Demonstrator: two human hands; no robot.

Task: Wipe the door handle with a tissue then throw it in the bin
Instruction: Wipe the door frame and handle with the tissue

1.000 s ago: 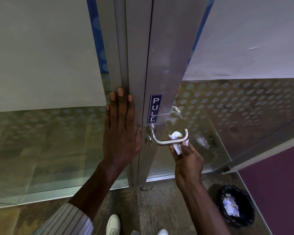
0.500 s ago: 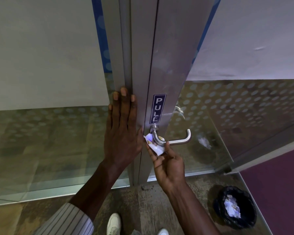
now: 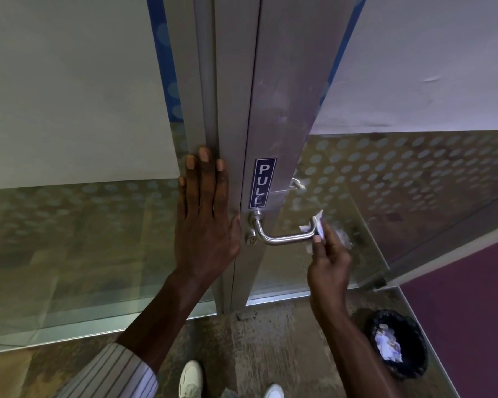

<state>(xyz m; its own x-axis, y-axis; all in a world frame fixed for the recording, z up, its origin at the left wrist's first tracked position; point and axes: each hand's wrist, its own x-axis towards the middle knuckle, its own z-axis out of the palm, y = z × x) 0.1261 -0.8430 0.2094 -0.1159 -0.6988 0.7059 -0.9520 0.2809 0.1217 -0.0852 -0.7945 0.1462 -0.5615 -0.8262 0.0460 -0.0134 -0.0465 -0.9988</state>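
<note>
Left hand lies flat and open against the door frame, fingers spread toward twelve o'clock, gripping nothing, just bracing. Next across, the PULL sign, and right below it at six o'clock the door handle, a steel lever running out toward three o'clock. At its far tip sits the tissue, crumpled, pinched between the thumb and fingers of the right hand and touching the metal. To do this well: wrap the tissue round the bar, keep steady pressure, cover the underside and the bend too. The bin waits on the floor at five o'clock, well apart, already holding scraps.
</note>
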